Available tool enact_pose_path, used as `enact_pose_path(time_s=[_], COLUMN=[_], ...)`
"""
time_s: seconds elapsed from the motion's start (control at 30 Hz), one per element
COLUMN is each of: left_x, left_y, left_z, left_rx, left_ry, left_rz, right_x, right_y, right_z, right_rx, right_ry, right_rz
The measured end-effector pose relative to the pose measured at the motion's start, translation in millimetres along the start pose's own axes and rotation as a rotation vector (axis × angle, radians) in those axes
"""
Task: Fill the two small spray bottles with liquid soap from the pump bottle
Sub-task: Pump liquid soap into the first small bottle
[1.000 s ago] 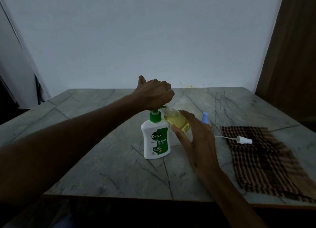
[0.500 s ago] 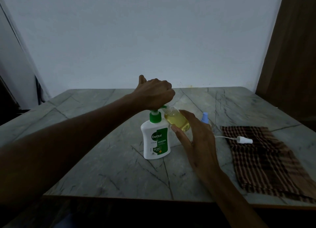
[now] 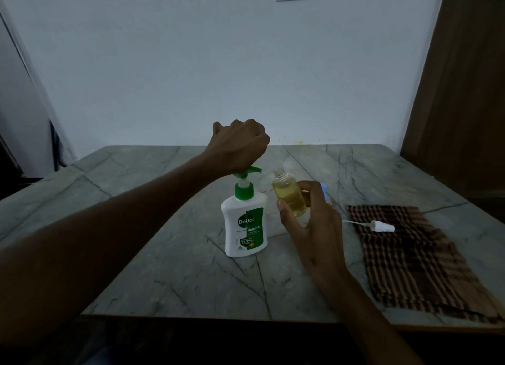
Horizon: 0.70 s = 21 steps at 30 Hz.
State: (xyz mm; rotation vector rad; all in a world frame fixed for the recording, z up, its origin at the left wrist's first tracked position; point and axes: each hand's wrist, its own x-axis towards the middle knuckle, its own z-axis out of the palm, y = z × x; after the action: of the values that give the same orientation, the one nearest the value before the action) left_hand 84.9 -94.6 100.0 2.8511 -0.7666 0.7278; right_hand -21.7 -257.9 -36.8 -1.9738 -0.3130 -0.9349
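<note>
While held, spray bottle approx 2/3 full, yellow soap

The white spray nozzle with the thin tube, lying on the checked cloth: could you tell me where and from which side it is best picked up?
Pinch the white spray nozzle across its thick cap end, coming from above. It lies on its side on the brown checked cloth, and its thin dip tube trails left onto the grey marble table; that tube looks too slender for a firm grip.
</note>
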Motion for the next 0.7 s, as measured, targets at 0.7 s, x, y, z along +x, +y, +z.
enact_pose_path(time_s=[0.7], left_x=[-10.9], left_y=[7.8], left_z=[-7.2], left_rx=[-0.182], left_ry=[0.144], left_rz=[-0.094], right_x=[2.9], right_y=[2.9], right_z=[1.4], right_rx=[0.033], right_ry=[-0.091], right_rz=[0.065])
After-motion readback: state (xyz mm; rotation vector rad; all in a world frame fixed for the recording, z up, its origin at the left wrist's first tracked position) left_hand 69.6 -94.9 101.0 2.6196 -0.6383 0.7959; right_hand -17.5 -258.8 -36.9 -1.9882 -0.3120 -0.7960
